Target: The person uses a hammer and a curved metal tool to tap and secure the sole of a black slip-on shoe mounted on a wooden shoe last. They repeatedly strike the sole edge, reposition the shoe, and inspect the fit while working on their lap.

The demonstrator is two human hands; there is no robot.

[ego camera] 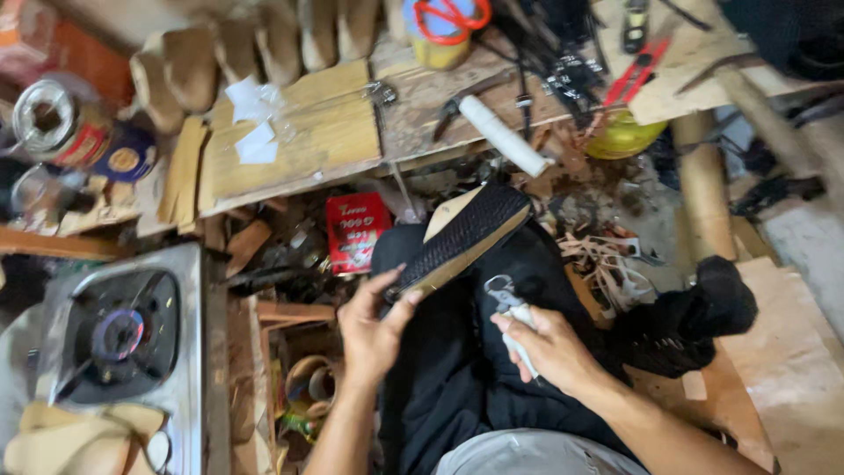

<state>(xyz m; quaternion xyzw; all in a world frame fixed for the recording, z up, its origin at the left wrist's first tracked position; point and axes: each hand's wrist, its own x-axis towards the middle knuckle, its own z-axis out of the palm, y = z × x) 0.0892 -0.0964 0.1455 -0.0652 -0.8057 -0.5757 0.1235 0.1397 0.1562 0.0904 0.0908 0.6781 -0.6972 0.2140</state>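
My left hand (374, 327) grips the near end of a shoe upper with a black woven surface and a tan edge (466, 233), which rests on my knee in black trousers (519, 264). My right hand (545, 345) is closed on a small tool with white handles and a metal tip (510, 303), held just right of the shoe. The tool's tip is close to the shoe's side but apart from it.
A wooden workbench (299, 145) at the back carries wooden shoe lasts (264, 40), pliers with a white handle (497, 132), red-handled cutters (635, 77) and a tin can (61, 123). A gas burner (123, 330) stands at left. A red packet (353, 230) and leather scraps lie on the floor.
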